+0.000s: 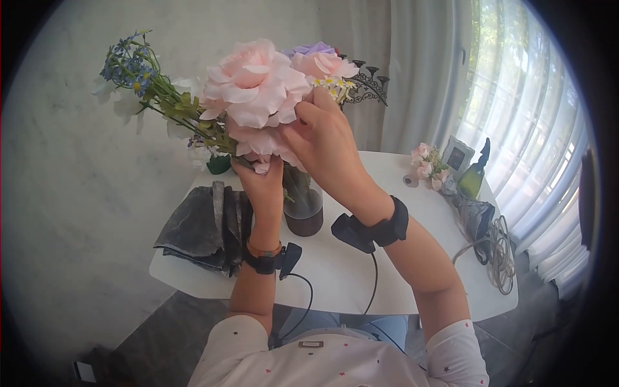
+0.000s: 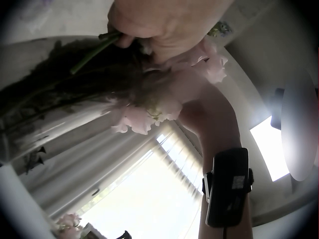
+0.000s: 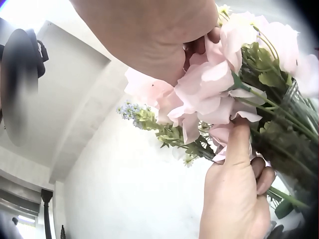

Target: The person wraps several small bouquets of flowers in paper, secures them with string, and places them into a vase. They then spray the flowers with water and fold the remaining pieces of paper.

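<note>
Several pale pink flowers (image 1: 255,84) stand over a glass vase (image 1: 304,209) with green stems inside. My left hand (image 1: 261,187) is below the blooms; in the right wrist view that hand (image 3: 234,189) has its thumb on a low pink petal and its fingers curled round stems. My right hand (image 1: 329,145) pinches the petals of a pink flower (image 3: 204,89) from the right side, its fingertips partly hidden among them. Blue flowers (image 1: 132,68) on long stems lean out to the left. A green stem end (image 2: 92,55) sticks out beside my left hand (image 2: 159,22).
Dark folded cloth (image 1: 200,222) lies left on the white table (image 1: 335,277). At the right are small pink flowers (image 1: 425,161), a picture frame (image 1: 458,156), a green bottle (image 1: 472,179) and a coiled cable (image 1: 500,255). A black candle holder (image 1: 371,87) stands behind.
</note>
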The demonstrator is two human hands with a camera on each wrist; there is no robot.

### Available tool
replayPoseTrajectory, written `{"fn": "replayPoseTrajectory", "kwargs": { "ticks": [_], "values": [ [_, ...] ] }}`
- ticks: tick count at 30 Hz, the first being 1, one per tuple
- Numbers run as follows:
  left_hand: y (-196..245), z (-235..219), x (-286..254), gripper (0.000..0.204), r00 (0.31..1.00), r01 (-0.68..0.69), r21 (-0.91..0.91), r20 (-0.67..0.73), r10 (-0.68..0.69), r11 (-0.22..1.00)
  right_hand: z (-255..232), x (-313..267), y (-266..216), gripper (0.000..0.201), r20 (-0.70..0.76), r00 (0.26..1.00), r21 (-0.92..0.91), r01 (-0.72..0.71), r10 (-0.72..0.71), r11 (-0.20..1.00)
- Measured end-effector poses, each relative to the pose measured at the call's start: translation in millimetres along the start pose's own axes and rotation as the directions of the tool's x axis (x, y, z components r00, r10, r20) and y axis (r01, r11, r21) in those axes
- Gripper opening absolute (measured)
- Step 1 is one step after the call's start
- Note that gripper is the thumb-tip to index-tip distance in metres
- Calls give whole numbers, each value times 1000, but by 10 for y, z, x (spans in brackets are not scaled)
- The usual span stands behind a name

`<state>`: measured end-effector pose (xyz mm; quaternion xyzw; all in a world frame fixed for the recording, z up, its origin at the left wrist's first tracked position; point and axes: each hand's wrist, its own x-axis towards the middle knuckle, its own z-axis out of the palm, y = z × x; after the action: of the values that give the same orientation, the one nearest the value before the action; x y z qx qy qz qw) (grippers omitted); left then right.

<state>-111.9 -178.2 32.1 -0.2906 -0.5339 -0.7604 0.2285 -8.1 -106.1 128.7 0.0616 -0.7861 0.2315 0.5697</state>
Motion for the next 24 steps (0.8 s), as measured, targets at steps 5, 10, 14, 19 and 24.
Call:
{"fn": "replayPoseTrajectory", "kwargs": {
  "ticks": [5, 10, 14, 19, 24],
  "values": [
    [-58, -10, 1, 58, 1000, 4, -36, 28, -3, 999, 82, 11, 56, 14, -23, 999, -64, -47, 45, 997],
    [-32, -13, -25, 65, 1000, -10, -57, 20, 11, 998, 83, -123, 136, 18, 83, 997, -225, 16, 3, 974],
    [108, -32, -89, 63, 999, 22, -48, 30, -21, 999, -19, -189, 157, 21, 181, 983, -299, 18, 38, 954],
    [166, -331, -193, 46, 989, 119, -121, -73, -128, 985, -127, -214, 234, 10, 161, 985, -118, 86, -66, 989],
    [600, -532, -250, 42, 998, 57, -239, 16, -55, 969, -500, -278, 10, 11, 79, 997, -52, 3, 1, 999]
  ]
}}
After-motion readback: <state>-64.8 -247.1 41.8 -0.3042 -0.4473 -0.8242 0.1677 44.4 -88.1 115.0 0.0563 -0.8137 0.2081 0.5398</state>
